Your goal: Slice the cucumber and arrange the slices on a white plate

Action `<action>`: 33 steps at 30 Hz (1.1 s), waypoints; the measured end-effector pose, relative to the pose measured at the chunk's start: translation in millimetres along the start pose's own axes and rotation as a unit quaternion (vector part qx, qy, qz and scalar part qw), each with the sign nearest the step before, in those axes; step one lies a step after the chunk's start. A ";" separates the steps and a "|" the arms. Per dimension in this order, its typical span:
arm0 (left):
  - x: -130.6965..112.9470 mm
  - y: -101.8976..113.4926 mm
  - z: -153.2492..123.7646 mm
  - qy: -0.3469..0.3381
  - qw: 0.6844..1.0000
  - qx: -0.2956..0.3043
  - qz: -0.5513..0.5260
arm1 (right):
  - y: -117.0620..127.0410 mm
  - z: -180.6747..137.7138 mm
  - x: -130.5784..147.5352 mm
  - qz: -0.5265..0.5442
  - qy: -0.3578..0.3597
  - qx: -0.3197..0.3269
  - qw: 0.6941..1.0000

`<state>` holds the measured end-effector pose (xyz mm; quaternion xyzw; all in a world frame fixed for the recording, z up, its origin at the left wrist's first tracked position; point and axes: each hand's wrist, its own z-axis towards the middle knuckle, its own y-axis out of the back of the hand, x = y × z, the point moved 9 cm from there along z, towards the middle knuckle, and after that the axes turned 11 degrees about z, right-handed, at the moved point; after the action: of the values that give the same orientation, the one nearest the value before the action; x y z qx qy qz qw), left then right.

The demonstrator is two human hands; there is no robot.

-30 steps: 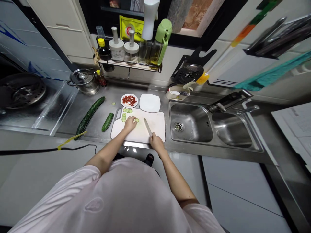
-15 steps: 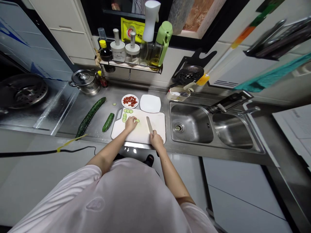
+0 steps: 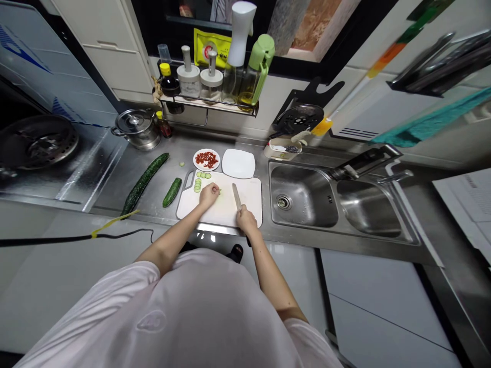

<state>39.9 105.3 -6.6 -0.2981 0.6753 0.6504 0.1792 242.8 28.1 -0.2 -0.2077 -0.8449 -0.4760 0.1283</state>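
While right hand [image 3: 246, 220] is closed round knife [image 3: 237, 196], blade over cutting board [image 3: 226, 212] | left hand [image 3: 209, 196] curled, fingertips at cucumber slice [image 3: 220, 192], can't tell if pinched | cut rounds [image 3: 197, 185] on board, upper left | short cucumber [image 3: 172, 192] left of board

L hand [image 3: 209, 195]: fingers [image 3: 215, 189] curled in more vs. 1 sec ago. Cuke slice [image 3: 220, 192] by its fingertips: flat round face showing in both earlier pics, now just a thin sliver, mostly hidden by the fingers; can't tell if lifted or only tilted.

Knife [image 3: 237, 196]: blade swung slightly; tip now a bit nearer counter's [image 3: 111, 194] R end, and blade pts more squarely at its back edge, less twd back L corner. R hand [image 3: 246, 221], w/ knife, a touch farther fr. front edge.
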 end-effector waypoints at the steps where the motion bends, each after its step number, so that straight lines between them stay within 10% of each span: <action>1: -1.6 1.8 -3.2 -0.007 1.000 0.002 0.008 | 0.1 -0.1 -0.2 0.000 0.000 0.000 1.000; 8: -3.2 21.5 -28.3 -0.062 0.992 -0.028 0.103 | 0.3 0.1 0.4 0.009 -0.004 0.006 1.000; 18: 45.6 65.0 -33.2 0.112 0.978 -0.117 0.131 | -2.6 2.6 -1.0 0.018 0.002 0.003 1.000; 33: 60.6 73.6 -42.3 0.138 0.966 -0.117 0.183 | -4.8 5.4 -4.1 0.009 0.005 -0.006 1.000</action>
<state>-46.6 51.6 15.8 -0.2754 0.6556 0.6991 -0.0743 244.1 29.6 -8.3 -0.2133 -0.8397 -0.4806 0.1356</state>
